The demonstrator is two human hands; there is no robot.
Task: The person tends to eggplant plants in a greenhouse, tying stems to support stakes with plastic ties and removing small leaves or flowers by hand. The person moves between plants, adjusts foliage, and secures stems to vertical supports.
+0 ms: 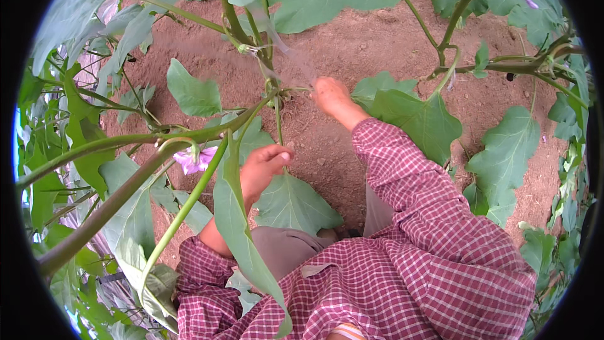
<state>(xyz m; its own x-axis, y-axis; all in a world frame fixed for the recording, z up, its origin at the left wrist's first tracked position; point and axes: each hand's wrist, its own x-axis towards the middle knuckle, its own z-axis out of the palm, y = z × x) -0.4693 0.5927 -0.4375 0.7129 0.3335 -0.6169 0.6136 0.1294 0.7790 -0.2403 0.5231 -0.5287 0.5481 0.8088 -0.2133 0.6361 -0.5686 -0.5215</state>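
An eggplant plant stands before me, with its forked green stem [270, 73] rising from the soil. My right hand [331, 97] is just right of the stem, its fingers closed at the tip of a thin green stalk [298, 89]. A blurred translucent strand [295, 56] runs from near that hand up past the stem. My left hand [264, 167] is lower and to the left, thumb and forefinger close together around or beside a thin leaf stalk [279, 123]; whether they pinch it is unclear. Below it hangs a broad green leaf [299, 205].
Thick branches [118, 189] cross the left side, one bearing a purple flower [194, 159]. A long leaf [240, 226] hangs over my left forearm. More leafy branches [509, 67] spread at the right. Reddish-brown soil [368, 47] lies beneath the plants.
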